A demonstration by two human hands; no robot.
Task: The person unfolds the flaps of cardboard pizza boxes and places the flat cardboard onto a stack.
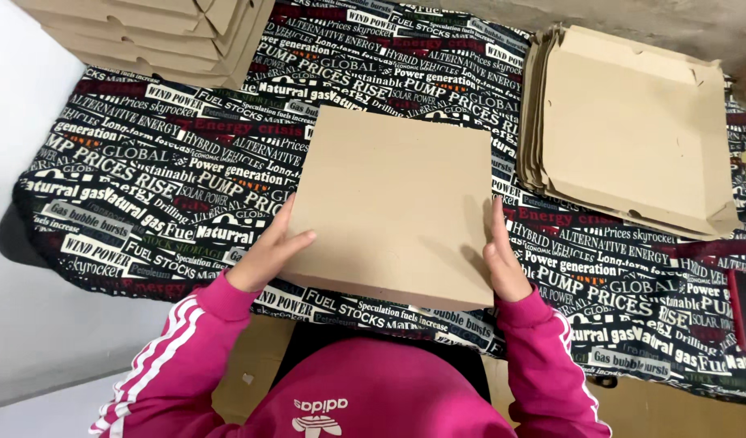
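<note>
A closed, flat brown cardboard box (393, 199) lies on the table in front of me, on a black cloth (146, 178) printed with white and red lettering. My left hand (269, 253) presses against the box's left side near its front corner, fingers resting on the lid. My right hand (503, 258) holds the right side near the front corner, fingers flat along the edge. Both arms wear pink sleeves with white stripes.
A stack of flat, unfolded cardboard box blanks (632, 130) lies to the right of the box. Another pile of cardboard boxes (158, 32) sits at the back left. A pale wall (16, 308) runs along the left. Brown cardboard (673, 410) shows below the table edge.
</note>
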